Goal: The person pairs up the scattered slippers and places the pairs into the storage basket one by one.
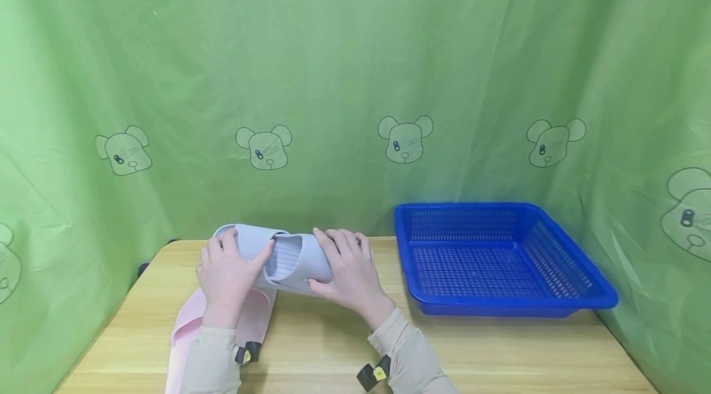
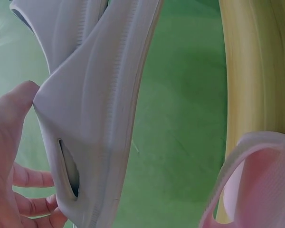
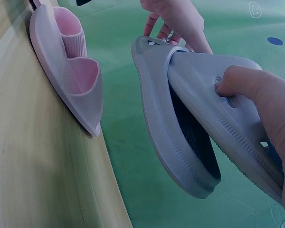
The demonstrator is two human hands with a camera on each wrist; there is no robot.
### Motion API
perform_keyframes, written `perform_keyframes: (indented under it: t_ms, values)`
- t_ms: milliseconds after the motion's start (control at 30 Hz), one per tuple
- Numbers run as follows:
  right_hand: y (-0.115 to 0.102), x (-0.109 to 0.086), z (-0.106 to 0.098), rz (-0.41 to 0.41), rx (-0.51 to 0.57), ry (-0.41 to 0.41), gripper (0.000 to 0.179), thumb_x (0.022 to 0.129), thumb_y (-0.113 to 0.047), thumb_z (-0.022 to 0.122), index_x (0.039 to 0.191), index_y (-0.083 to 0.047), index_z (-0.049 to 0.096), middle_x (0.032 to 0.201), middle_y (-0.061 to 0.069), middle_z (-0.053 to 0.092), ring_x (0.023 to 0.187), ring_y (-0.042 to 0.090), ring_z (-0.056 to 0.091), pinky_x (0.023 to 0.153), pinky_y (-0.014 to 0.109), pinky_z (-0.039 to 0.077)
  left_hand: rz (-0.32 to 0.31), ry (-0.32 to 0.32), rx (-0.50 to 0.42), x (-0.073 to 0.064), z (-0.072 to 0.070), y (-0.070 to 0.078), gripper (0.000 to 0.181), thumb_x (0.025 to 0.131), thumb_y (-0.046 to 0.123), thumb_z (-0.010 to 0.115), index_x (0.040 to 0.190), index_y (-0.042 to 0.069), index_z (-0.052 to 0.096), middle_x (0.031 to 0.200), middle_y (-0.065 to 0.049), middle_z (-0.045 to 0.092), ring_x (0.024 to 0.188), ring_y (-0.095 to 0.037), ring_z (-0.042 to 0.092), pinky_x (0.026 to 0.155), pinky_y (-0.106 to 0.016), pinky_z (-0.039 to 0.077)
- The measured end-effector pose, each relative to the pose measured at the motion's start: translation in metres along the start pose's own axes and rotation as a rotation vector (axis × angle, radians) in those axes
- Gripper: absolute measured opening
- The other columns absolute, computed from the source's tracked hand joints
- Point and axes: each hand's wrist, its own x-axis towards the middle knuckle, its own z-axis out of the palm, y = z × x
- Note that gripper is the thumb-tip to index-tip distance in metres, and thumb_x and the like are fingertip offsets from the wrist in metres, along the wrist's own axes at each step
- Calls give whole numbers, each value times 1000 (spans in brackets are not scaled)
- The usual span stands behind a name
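Note:
A pair of pale grey-blue slippers is held up over the back left of the table, one partly tucked into the other. My left hand point(image 1: 224, 275) grips the left slipper point(image 1: 250, 239) across its strap, thumb on the near side. With thumb and fingers on either side of its strap, my right hand point(image 1: 351, 272) holds the right slipper point(image 1: 315, 261). In the right wrist view, the thumb point(image 3: 242, 83) presses at a slot in that strap. A pair of pink slippers point(image 1: 257, 314) lies on the table below, partly hidden by my left hand and sleeve.
To the right stands a blue plastic basket point(image 1: 500, 302) with meshed walls and floor. Everything sits on a wooden table point(image 1: 322, 351). A green curtain point(image 1: 344, 73) with bear drawings hangs behind and at both sides.

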Motion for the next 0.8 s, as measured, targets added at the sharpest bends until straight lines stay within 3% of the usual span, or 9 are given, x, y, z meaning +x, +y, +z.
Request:
perform_keyframes:
  t_ms: [467, 800]
  values:
    - [8, -2, 3, -17, 30, 36, 87, 63, -53, 78, 138, -16, 53, 120, 4, 61, 111, 22, 55, 95, 44, 44, 11, -20, 8, 2, 1, 4, 88, 78, 67, 65, 131, -1, 51, 124, -27, 55, 109, -45, 51, 85, -58, 46]
    - [11, -2, 3, -25, 69, -12, 90, 64, -54, 79, 140, -16, 50, 123, 6, 59, 114, 23, 54, 99, 45, 43, 9, -8, 18, 1, 2, 1, 89, 76, 68, 67, 132, 0, 50, 123, -26, 55, 107, -43, 53, 82, -57, 47]
